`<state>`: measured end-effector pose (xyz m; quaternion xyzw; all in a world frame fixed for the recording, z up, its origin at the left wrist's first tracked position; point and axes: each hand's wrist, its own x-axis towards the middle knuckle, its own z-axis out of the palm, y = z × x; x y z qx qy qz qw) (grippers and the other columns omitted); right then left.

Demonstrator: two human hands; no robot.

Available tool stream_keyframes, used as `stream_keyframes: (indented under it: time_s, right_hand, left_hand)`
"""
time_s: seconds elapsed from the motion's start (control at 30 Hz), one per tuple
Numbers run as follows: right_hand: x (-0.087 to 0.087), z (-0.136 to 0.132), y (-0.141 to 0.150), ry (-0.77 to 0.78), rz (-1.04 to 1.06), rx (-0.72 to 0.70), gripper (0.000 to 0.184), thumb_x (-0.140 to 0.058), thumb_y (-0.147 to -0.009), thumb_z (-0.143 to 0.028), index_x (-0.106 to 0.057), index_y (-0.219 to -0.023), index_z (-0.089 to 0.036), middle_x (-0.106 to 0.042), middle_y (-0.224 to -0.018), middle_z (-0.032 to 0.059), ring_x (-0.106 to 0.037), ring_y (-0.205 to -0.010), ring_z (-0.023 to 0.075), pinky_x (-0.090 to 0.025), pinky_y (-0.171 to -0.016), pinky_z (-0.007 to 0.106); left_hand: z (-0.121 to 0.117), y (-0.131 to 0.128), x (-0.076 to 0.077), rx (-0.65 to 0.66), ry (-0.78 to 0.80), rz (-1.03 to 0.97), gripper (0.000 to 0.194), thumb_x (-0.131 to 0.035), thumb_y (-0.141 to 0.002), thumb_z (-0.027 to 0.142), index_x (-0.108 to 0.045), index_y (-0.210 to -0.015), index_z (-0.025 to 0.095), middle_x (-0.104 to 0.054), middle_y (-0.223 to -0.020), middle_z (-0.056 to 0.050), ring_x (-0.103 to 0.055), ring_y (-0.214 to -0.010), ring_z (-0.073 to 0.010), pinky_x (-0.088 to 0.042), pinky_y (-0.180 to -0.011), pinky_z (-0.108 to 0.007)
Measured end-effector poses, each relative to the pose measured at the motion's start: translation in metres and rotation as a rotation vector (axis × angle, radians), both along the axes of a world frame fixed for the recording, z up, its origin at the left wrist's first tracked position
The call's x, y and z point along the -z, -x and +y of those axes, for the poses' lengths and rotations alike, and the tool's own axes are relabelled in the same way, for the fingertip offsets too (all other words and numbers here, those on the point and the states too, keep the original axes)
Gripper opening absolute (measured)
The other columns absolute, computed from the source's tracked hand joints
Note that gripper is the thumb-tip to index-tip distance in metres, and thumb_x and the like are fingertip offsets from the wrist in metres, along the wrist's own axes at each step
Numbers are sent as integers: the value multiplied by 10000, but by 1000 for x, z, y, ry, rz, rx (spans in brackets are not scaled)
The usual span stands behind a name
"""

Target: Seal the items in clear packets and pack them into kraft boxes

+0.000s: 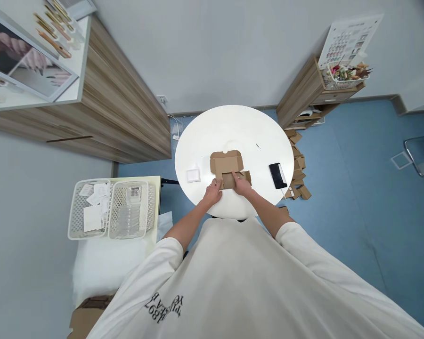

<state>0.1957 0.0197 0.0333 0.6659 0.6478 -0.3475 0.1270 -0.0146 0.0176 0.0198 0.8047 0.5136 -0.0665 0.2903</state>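
Observation:
A partly folded brown cardboard box (228, 163) lies on the round white table in front of me, its notched lid flap spread out toward the far side. My left hand (214, 192) grips its near left corner, fingers closed at the edge. On the near right, my right hand (240, 184) holds the side wall, with the thumb or a finger reaching over the inside. A loose side flap sticks out beyond the right hand. Left of the box sits a small white square packet (193, 175).
A black phone (277, 176) lies at the right of the round table (233, 122). Several folded cardboard boxes (298, 165) are on the floor to the right. Two white baskets (111, 230) with papers and clear plastic cases stand at left. A wooden cabinet (123, 94) rises behind them.

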Motion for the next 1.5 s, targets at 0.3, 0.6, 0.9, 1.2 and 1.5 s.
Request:
stream_keyframes:
  time_s: [0.3, 0.6, 0.9, 1.2, 1.5]
  right_hand:
    - [-1, 1, -1, 36, -37, -46, 940, -530, -952, -272, 119, -1631, -234, -579, -1375, 168, -618, -1119, 314, -491, -882, 390]
    - [-1, -1, 0, 43, -34, -29, 939, -533, -957, -299, 117, -1632, -236, -561, -1409, 173, -610, -1146, 314, -480, -915, 400]
    - [4, -5, -1, -27, -13, -14, 943, -568, -954, -308, 77, -1639, -243, -600, -1355, 169, -609, -1126, 312, -444, -931, 397]
    - [12, -54, -28, -450, -68, 204, 666, -472, -906, -171, -319, -1554, -195, -409, -1513, 162, -399, -1335, 313, -338, -1095, 440]
    - [28, -48, -49, -298, 32, 378, 695, -533, -915, -296, -276, -1558, -240, -447, -1440, 155, -548, -1174, 295, -472, -930, 389]
  left_hand:
    - [8, -3, -3, 149, -55, 217, 371, -492, -923, 157, -561, -1287, 139, -535, -1248, -180, -495, -1186, -317, -377, -974, -428]
    - [12, -14, -5, 162, -181, 274, 380, -587, -931, 309, -575, -1267, 133, -522, -1351, -216, -471, -1202, -360, -367, -964, -466]
    - [24, -18, -1, 174, -170, 218, 852, -664, -869, 236, -201, -1584, 223, -245, -1643, -172, -507, -1232, -334, -415, -961, -425]
    - [28, -20, -2, 191, -153, 223, 887, -693, -853, 228, -206, -1593, 195, -340, -1576, -201, -546, -1193, -334, -424, -952, -419]
    - [29, -22, -3, 206, -127, 239, 900, -702, -845, 236, -201, -1591, 196, -331, -1569, -205, -560, -1192, -334, -430, -962, -423]
